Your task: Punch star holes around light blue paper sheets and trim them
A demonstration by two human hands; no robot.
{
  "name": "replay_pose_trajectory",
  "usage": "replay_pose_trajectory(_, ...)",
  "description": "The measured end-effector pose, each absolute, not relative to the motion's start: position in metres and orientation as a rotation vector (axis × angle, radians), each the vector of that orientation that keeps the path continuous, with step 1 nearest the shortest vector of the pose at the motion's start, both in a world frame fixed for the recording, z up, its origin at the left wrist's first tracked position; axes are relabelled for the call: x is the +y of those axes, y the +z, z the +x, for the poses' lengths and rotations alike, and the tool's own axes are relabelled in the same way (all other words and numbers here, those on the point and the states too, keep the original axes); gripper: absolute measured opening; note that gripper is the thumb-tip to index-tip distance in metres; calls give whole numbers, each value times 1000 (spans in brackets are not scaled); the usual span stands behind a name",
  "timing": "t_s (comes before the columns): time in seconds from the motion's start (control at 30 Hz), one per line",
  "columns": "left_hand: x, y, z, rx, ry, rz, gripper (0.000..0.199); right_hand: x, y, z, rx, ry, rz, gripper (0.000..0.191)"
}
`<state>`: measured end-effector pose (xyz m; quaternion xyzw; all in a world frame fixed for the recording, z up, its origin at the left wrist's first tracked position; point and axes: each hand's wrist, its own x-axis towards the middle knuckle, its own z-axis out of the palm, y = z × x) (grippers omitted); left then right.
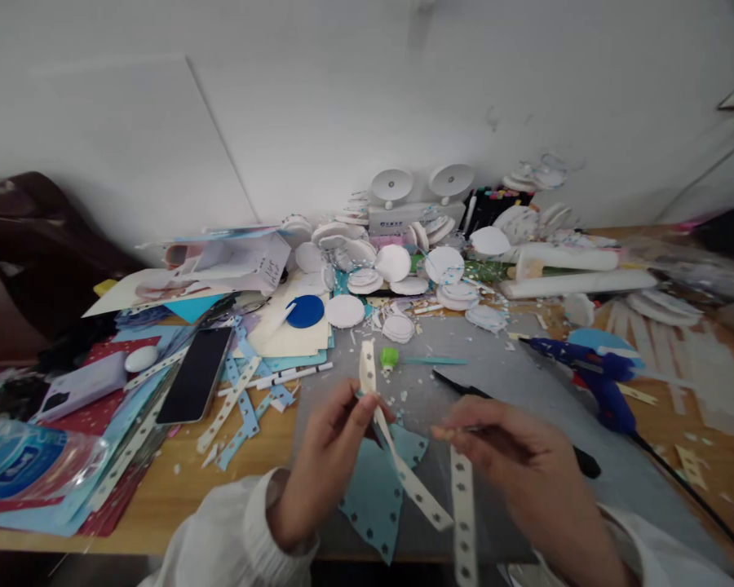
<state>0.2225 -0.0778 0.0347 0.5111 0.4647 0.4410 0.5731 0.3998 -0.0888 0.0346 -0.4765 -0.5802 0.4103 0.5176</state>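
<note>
My left hand (336, 448) is closed in a pinch on a cream paper strip (425, 496) with punched flower-shaped holes. One end stands up above the fingers; the other slants down to the right. My right hand (526, 473) is pinched closed and slightly blurred; whatever its fingertips hold is too unclear to name. Just below them a second punched strip (463, 522) runs down past the table's front edge; I cannot tell whether the hand touches it. Under my left hand, light-blue punched paper (373, 497) lies on the grey mat (318, 408).
A blue glue gun (599, 379) lies on the right, its cord trailing forward. A black pen-like tool (587, 463) passes beneath my right hand. White round pads (393, 264) crowd the back. Left are a phone (196, 375), loose strips (229, 405) and a plastic pack (30, 465).
</note>
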Motion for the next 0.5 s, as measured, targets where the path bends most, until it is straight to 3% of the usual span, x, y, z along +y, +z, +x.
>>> replay_pose_trajectory(0.3,-107,18,230,874,879,830,31,-104,10,370,-1780,537,-987,31)
replay_pose_trajectory(0.5,-114,11,215,1004,787,778,38,-113,6,369,-1876,841,-875,38)
